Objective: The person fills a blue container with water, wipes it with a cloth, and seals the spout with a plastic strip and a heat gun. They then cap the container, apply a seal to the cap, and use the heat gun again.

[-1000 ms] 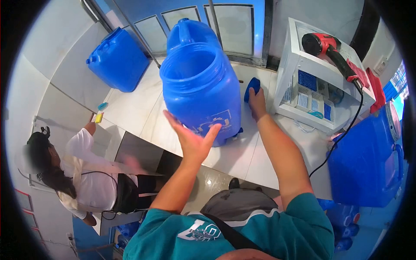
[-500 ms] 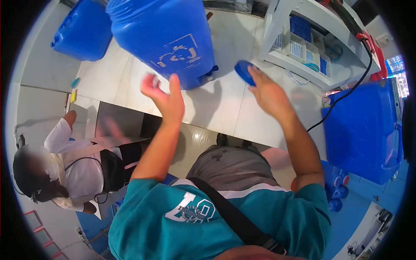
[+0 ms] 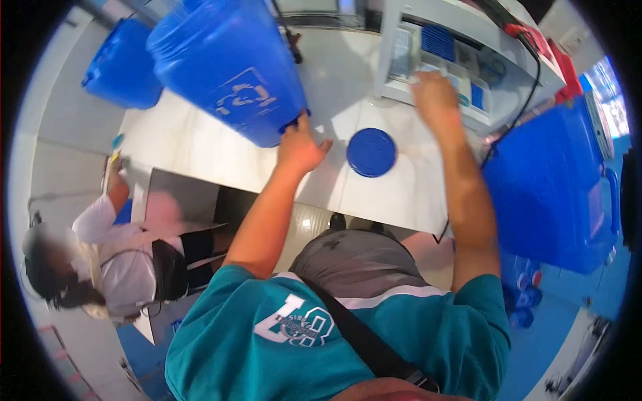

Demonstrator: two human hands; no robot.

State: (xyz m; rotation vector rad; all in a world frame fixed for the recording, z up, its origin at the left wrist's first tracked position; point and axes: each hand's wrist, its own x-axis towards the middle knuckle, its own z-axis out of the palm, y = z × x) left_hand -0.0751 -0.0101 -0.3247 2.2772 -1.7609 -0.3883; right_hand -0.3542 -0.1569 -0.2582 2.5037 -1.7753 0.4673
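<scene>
I see the left hand (image 3: 301,148) spread at the base of the blue jug (image 3: 227,73), the right hand (image 3: 438,100) by white baskets (image 3: 402,57), grip unclear; a lid (image 3: 371,152) lies between.

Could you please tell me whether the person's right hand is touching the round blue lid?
Apart: the head view shows the blue lid lying flat on the counter, with bare white surface between it and the right hand.

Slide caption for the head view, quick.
Left hand at a blue jug, right hand by a white cabinet, blue lid flat on the counter between them.
</scene>
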